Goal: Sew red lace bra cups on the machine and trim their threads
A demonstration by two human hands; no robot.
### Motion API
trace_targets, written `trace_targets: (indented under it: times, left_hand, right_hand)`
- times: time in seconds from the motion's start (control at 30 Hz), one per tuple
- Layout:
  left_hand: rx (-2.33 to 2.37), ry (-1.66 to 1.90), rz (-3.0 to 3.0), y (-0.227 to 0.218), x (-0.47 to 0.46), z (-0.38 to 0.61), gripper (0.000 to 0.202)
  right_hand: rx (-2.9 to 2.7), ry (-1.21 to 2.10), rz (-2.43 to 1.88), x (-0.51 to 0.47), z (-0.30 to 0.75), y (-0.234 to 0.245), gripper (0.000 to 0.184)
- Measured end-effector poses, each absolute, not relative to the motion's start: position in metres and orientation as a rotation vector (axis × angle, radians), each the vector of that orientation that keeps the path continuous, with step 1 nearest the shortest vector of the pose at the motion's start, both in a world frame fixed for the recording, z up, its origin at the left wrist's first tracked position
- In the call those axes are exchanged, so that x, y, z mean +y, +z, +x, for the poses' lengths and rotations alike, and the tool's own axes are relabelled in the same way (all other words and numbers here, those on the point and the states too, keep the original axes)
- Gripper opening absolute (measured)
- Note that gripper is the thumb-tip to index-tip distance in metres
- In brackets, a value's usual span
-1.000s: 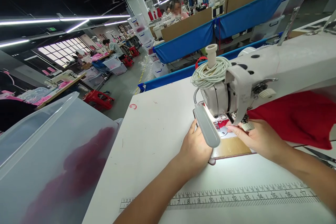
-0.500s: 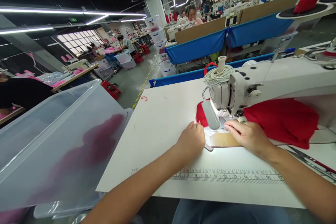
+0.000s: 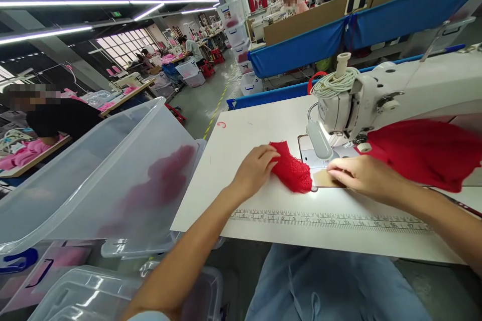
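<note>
A small piece of red lace fabric (image 3: 292,169) lies on the white sewing table, left of the sewing machine (image 3: 339,105). My left hand (image 3: 253,171) grips its left edge between thumb and fingers. The fabric's lower right end looks smeared by motion. My right hand (image 3: 356,173) is at the front of the needle area, over a tan plate (image 3: 326,178), its thumb and fingers pinched together. Whatever is between those fingertips is hidden or too small to name. More red fabric (image 3: 425,148) is bunched under the machine arm, right of the needle.
A printed ruler (image 3: 301,218) runs along the table's front edge. To the left stands a large translucent bin (image 3: 124,175) with reddish contents showing through. Lidded boxes (image 3: 90,291) sit below it. A person in black (image 3: 68,120) is at the far left.
My left hand has moved left, drawing the red fabric out from beside the presser area onto the open tabletop. My right hand stays by the needle. The view has shifted, showing more on the left.
</note>
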State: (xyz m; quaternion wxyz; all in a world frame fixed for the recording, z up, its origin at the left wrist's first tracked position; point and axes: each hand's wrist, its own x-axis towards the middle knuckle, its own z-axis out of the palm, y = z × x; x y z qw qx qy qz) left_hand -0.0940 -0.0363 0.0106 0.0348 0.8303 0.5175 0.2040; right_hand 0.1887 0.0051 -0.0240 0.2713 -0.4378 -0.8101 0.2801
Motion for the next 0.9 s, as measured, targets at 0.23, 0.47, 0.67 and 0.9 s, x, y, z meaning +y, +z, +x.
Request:
trace_targets:
  times: [0.23,0.47,0.67,0.9]
  left_hand:
    - [1.368,0.416,2.244,0.0,0.007,-0.079,0.011]
    - [1.168,0.687,1.863,0.024,-0.016,-0.088,0.017]
    - [1.12,0.612,1.437,0.034,-0.019,-0.079,0.037]
    - [1.021,0.66,1.006,0.014,-0.001,-0.061,0.048]
  right_hand:
    - [-1.944,1.238,-1.173,-0.002,0.145,-0.028,0.023]
    - [-1.665,1.748,-0.89,-0.01,0.133,-0.02,0.069]
    - [-1.398,1.98,-0.737,-0.026,0.136,-0.006,0.064]
    - [-1.063,1.943,-0.964,-0.046,0.142,-0.02,0.051]
